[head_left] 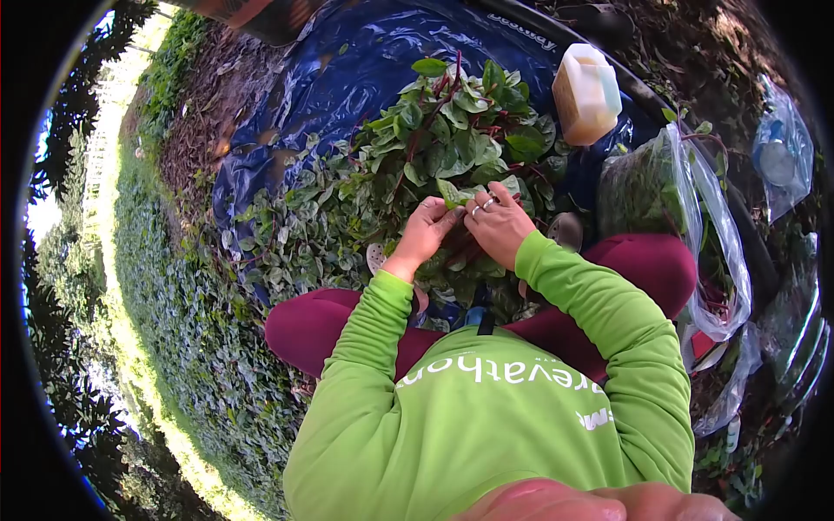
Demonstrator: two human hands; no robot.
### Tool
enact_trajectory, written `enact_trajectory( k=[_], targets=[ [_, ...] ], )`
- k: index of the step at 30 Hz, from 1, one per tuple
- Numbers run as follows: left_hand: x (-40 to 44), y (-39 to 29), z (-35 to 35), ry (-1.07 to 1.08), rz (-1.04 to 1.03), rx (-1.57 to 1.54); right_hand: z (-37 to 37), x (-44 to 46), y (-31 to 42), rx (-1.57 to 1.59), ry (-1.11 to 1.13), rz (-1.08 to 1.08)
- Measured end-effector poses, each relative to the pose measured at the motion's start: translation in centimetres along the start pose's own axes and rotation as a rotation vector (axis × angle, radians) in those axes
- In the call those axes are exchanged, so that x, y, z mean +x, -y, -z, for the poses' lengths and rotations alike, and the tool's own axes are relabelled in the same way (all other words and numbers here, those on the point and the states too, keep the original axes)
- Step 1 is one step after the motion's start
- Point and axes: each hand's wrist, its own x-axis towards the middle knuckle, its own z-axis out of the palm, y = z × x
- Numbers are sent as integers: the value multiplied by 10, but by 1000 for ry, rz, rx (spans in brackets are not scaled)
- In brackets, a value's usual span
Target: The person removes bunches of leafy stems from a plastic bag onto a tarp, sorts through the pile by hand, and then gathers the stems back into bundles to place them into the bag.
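My left hand (pixel 423 231) has thumb and fingers pinched on a green leaf (pixel 452 194) just above my lap. Meeting it from the other side, my right hand (pixel 501 227), with rings on its fingers, is closed at the same leaf; its fingertips are partly hidden. Under and beyond both hands lies a heap of leafy greens (pixel 460 130) with dark red stems, looking like Malabar spinach. More leafy stems (pixel 300 213) spread out to the left of the heap. The heap rests on a blue plastic sheet (pixel 347 65).
A plastic jug (pixel 586 95) with a yellowish side stands right of the heap. Closer to my right knee is a clear plastic bag (pixel 647 187) holding greens. Another clear bag (pixel 782 156) lies farther right. Low green plants (pixel 200 321) cover the ground at left.
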Motion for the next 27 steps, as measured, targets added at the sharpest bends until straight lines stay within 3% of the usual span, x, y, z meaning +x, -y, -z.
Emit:
enact_trajectory(
  k=[5, 7, 8, 9, 10, 12, 15, 17, 22, 27],
  targets=[
    [-14, -12, -31, -243, -109, 454, -5, -4, 8, -25, 17, 89],
    [-7, 6, -29, -486, -233, 618, 0, -5, 10, 15, 117, 127],
    [2, 20, -8, -570, -144, 484, -3, -7, 12, 0, 80, 132],
    [17, 50, 27, -660, 174, 29, -1, -9, 15, -3, 80, 131],
    [18, 43, 48, -816, 128, -321, 2, -10, 16, -4, 98, 130],
    [25, 35, 96, -1067, 166, -522, 6, -9, 15, 21, 156, 131],
    [54, 22, 97, -915, -70, -289, -3, -11, 16, 95, 252, 59],
    [81, 22, 84, -637, -114, 463, -6, -9, 17, 70, 243, 65],
    [134, 4, 31, -604, -379, 1059, 0, -5, 14, 92, 234, 52],
    [160, 0, 41, -581, -153, 1240, 2, -5, 14, 69, 268, 61]
  ],
)
